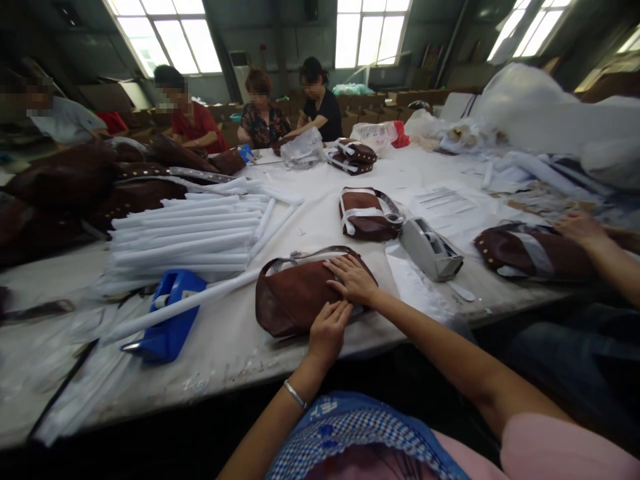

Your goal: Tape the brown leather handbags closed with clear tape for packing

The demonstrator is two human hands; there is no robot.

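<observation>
A brown leather bag (pixel 290 297) lies on its side at the table's front edge, its strap along the far side. My right hand (pixel 351 279) rests on the bag's right part, fingers stretched out and spread. Beside it, my left hand (pixel 330 327) touches the bag's near edge, with its fingers together and extended, close to the right hand's fingers. A white wrapped roll (pixel 215 292) reaches from a blue tape dispenser (pixel 175 317) to the bag's left side.
White rolls (pixel 185 240) are piled at the left, near brown bags (pixel 65 177). A grey tape dispenser (pixel 430 250) and a wrapped bag (pixel 367 213) lie beyond my hands. At right, a person's hands touch another bag (pixel 535 252). Several people work across the table (pixel 300 180).
</observation>
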